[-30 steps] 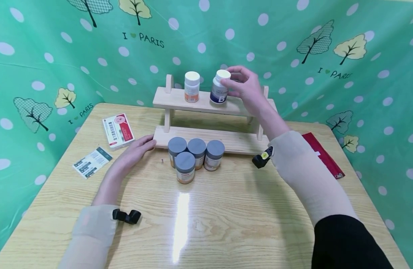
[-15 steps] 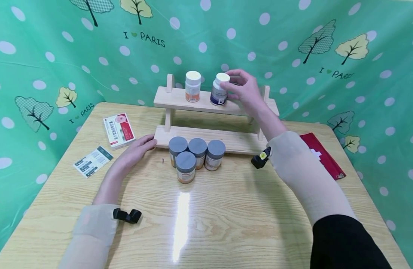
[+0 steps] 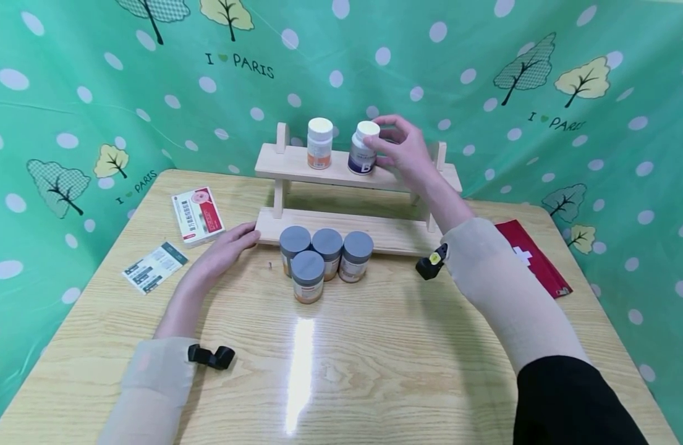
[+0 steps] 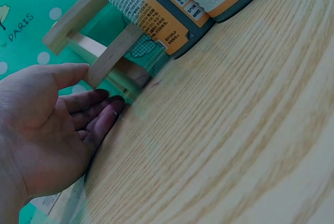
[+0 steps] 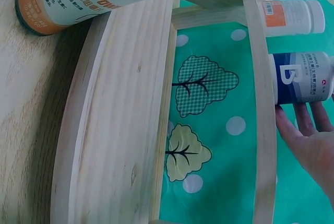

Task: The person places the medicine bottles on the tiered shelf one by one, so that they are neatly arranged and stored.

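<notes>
On the upper shelf of a two-tier wooden rack (image 3: 313, 225), my right hand (image 3: 406, 148) holds a white-capped, navy-and-white pill bottle (image 3: 363, 148) from its right side. The thumb is in front and the fingers lie behind. A B shows on its label in the right wrist view. To its left stands a white bottle (image 3: 319, 145) with an orange band. My left hand (image 3: 221, 253) rests at the left end of the lower shelf. In the left wrist view, its thumb (image 4: 72, 73) touches the shelf's end and its other fingers are loosely bent.
Several grey-lidded jars (image 3: 308, 278) cluster before the lower shelf. At the left lie a red-and-white medicine box (image 3: 198, 216) and a printed card (image 3: 154, 267). A red pouch (image 3: 533, 259) with a white cross lies beyond my right sleeve. A green patterned cloth (image 3: 452, 55) hangs behind the table.
The navy-and-white bottle and my right hand have come down slightly during the first half second, then stayed nearly still. More of the red pouch shows past my sleeve. My left hand stays in place.
</notes>
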Demonstrator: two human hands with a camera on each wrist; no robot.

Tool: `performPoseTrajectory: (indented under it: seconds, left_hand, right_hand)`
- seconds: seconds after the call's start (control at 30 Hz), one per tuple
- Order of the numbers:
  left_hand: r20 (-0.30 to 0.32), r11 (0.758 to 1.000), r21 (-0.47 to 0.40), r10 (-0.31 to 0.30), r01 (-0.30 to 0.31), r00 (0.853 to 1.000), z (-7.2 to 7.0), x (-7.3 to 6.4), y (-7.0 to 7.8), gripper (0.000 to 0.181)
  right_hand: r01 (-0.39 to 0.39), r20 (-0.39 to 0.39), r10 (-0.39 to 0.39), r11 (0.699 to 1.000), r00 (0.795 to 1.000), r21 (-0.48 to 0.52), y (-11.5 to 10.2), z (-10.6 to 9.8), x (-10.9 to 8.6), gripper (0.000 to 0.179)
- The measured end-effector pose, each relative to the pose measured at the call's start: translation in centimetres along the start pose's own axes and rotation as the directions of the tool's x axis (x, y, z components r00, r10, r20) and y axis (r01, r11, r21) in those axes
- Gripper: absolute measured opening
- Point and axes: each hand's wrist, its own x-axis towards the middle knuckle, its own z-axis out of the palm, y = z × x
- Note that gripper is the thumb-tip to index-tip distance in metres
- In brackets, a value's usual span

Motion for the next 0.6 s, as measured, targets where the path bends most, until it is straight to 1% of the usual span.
performPoseTrajectory:
  seconds: [0.2, 0.33, 0.6]
  left_hand:
    - [0.003, 1.000, -0.002, -0.005, 0.005, 1.000, 0.02, 0.02, -0.12, 0.072]
    - [0.004, 1.000, 0.002, 0.002, -0.002, 1.000, 0.03, 0.01, -0.15, 0.072]
    - [0.002, 1.000, 0.008, 0.007, -0.007, 1.000, -0.07, -0.11, -0.18, 0.074]
  right_hand:
    - [-0.004, -0.005, 0.004, 1.000, 1.000, 0.005, 0.08, 0.14, -0.12, 0.041]
    - [-0.004, -0.008, 0.004, 1.000, 1.000, 0.011, 0.13, 0.22, -0.27, 0.044]
    - [0.002, -0.007, -0.002, 0.999, 1.000, 0.034, 0.31, 0.41, -0.96, 0.059]
